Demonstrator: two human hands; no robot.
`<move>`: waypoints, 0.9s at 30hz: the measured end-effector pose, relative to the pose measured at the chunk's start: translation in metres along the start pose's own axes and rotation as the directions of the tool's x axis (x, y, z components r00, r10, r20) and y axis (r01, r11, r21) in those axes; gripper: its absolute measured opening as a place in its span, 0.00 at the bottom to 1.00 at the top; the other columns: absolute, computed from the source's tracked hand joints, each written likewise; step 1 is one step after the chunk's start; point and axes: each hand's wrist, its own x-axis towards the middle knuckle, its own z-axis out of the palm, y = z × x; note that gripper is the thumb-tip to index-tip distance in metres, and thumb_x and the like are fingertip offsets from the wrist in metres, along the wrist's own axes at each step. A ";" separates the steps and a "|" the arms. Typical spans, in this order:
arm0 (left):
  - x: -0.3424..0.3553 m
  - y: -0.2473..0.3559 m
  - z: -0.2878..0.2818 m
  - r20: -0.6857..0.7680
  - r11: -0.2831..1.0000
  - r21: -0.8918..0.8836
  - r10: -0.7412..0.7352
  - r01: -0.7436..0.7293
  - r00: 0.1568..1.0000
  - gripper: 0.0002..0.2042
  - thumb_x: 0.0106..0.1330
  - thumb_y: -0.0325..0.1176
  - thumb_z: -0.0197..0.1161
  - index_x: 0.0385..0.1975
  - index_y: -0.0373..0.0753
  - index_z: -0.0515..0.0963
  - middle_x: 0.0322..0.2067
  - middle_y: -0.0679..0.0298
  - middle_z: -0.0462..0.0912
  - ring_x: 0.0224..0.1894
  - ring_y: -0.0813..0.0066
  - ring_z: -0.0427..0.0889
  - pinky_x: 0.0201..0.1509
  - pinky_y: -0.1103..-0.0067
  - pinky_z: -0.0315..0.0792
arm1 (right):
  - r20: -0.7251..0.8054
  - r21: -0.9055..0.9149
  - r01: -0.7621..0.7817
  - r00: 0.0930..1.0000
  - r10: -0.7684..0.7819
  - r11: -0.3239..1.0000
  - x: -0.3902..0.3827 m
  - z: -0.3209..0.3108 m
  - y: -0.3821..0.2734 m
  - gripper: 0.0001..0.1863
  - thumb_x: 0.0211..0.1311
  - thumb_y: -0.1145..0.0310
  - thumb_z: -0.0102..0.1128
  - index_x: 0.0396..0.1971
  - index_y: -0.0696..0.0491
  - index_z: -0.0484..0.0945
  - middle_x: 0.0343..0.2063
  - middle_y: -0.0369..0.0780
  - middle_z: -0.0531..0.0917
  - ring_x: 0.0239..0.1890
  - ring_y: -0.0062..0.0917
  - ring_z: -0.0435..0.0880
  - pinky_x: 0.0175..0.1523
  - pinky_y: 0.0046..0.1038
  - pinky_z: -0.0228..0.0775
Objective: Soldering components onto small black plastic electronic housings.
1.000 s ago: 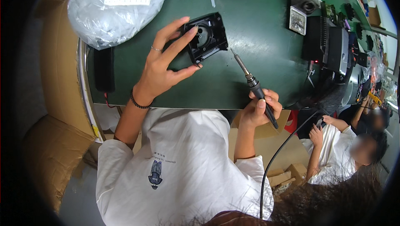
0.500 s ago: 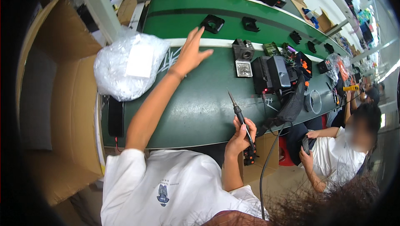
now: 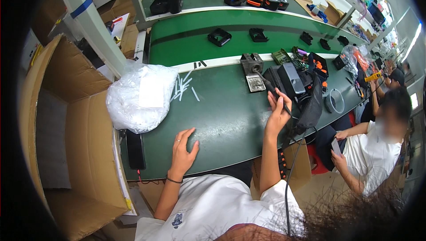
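Observation:
My right hand (image 3: 279, 111) grips the handle of a soldering iron (image 3: 269, 85) with a black cord. The iron's front end points into the grey metal soldering iron stand (image 3: 252, 64); whether it touches cannot be made out. A small square tray (image 3: 256, 83) with silvery contents forms the stand's near part. My left hand (image 3: 183, 151) is at the near side of the green workbench (image 3: 217, 103), fingers apart and slightly bent, holding nothing. Beyond it lie several thin white strips (image 3: 182, 87) and a few short black pieces (image 3: 200, 64).
A stuffed clear plastic bag (image 3: 140, 96) and a black phone (image 3: 135, 150) lie left, beside a large open carton (image 3: 84, 134). Black plastic frames (image 3: 219, 37) sit on the green belt (image 3: 177, 34). A grey-black power unit (image 3: 290, 79) stands right. A co-worker (image 3: 372, 147) sits holding a phone.
My left hand has drawn back from the belt's edge to the near side of the bench. My right hand has carried the soldering iron forward to its stand. The view has shifted.

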 end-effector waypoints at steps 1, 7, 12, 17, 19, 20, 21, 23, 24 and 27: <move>0.003 -0.002 0.002 0.007 1.000 -0.019 0.010 -0.009 1.000 0.22 0.66 0.25 0.69 0.61 0.33 0.79 0.56 0.49 0.82 0.59 0.48 0.80 0.66 0.63 0.73 | -0.004 0.033 -0.023 1.000 0.023 0.999 0.007 0.008 0.008 0.16 0.87 0.65 0.45 0.57 0.63 0.73 0.61 0.53 0.81 0.58 0.38 0.88 0.65 0.31 0.81; 0.004 -0.005 -0.006 0.016 0.999 0.014 0.038 -0.038 0.999 0.22 0.66 0.26 0.68 0.61 0.35 0.80 0.56 0.50 0.82 0.58 0.49 0.80 0.65 0.63 0.73 | 0.145 -0.018 -0.165 0.975 0.166 0.986 0.041 0.050 0.058 0.30 0.88 0.52 0.42 0.71 0.63 0.67 0.63 0.50 0.78 0.60 0.38 0.86 0.62 0.35 0.84; -0.008 -0.005 -0.007 0.020 0.999 0.035 0.034 -0.035 0.999 0.20 0.68 0.27 0.68 0.60 0.36 0.80 0.57 0.50 0.82 0.58 0.50 0.81 0.65 0.62 0.74 | 0.205 -0.160 -0.414 0.874 0.440 0.896 0.050 0.056 0.045 0.34 0.87 0.46 0.38 0.72 0.62 0.65 0.59 0.55 0.81 0.36 0.38 0.93 0.36 0.35 0.90; 0.002 0.020 -0.046 0.072 0.983 -0.180 -0.004 0.017 0.997 0.18 0.69 0.29 0.69 0.58 0.37 0.82 0.49 0.54 0.88 0.51 0.57 0.87 0.57 0.68 0.80 | 0.221 -0.239 -0.428 0.850 0.479 0.871 0.077 0.007 0.065 0.42 0.84 0.38 0.41 0.71 0.67 0.63 0.49 0.53 0.89 0.29 0.31 0.91 0.30 0.27 0.86; 0.011 0.028 -0.083 -0.125 0.992 -0.114 0.046 -0.060 0.991 0.13 0.69 0.28 0.70 0.52 0.36 0.84 0.43 0.56 0.90 0.46 0.62 0.90 0.52 0.71 0.82 | 0.275 -0.114 -0.506 0.811 0.517 0.855 0.071 0.009 0.061 0.42 0.83 0.38 0.43 0.71 0.67 0.63 0.49 0.53 0.89 0.29 0.28 0.90 0.30 0.23 0.84; 0.018 0.026 -0.107 -0.276 0.995 0.007 0.100 -0.102 0.956 0.11 0.68 0.27 0.71 0.49 0.35 0.85 0.41 0.57 0.91 0.44 0.65 0.91 0.50 0.73 0.83 | 0.288 -0.064 -0.557 0.784 0.550 0.828 0.067 0.012 0.060 0.42 0.83 0.39 0.44 0.71 0.66 0.63 0.49 0.53 0.89 0.29 0.26 0.89 0.30 0.21 0.82; 0.024 0.018 -0.129 -0.437 0.998 0.063 0.051 -0.027 0.898 0.06 0.70 0.27 0.70 0.43 0.33 0.85 0.40 0.59 0.91 0.44 0.71 0.89 0.52 0.75 0.82 | 0.311 -0.049 -0.564 0.775 0.550 0.824 0.060 0.016 0.058 0.41 0.83 0.39 0.45 0.72 0.65 0.63 0.48 0.53 0.89 0.30 0.25 0.89 0.32 0.20 0.82; 0.054 -0.022 -0.173 -0.739 0.992 -0.056 0.033 -0.111 0.673 0.07 0.72 0.27 0.68 0.45 0.32 0.83 0.37 0.66 0.86 0.41 0.79 0.82 0.50 0.76 0.78 | 0.346 -0.022 -0.570 0.766 0.542 0.821 0.053 0.018 0.065 0.39 0.84 0.40 0.45 0.72 0.64 0.63 0.49 0.53 0.89 0.30 0.25 0.89 0.32 0.19 0.82; 0.070 -0.038 -0.201 -0.820 0.989 -0.066 0.020 -0.130 0.572 0.08 0.74 0.28 0.67 0.47 0.32 0.80 0.39 0.68 0.84 0.44 0.80 0.81 0.55 0.79 0.76 | 0.352 -0.017 -0.564 0.770 0.533 0.826 0.050 0.015 0.068 0.39 0.84 0.41 0.45 0.72 0.63 0.64 0.49 0.54 0.89 0.30 0.25 0.88 0.32 0.19 0.82; 0.081 -0.114 -0.311 -0.976 0.991 -0.061 -0.033 -0.121 0.217 0.17 0.70 0.24 0.69 0.56 0.30 0.75 0.48 0.60 0.82 0.49 0.75 0.81 0.57 0.77 0.76 | 0.401 -0.059 -0.591 0.724 0.561 0.805 0.051 0.012 0.055 0.38 0.84 0.44 0.47 0.75 0.62 0.62 0.52 0.51 0.87 0.32 0.22 0.87 0.33 0.17 0.79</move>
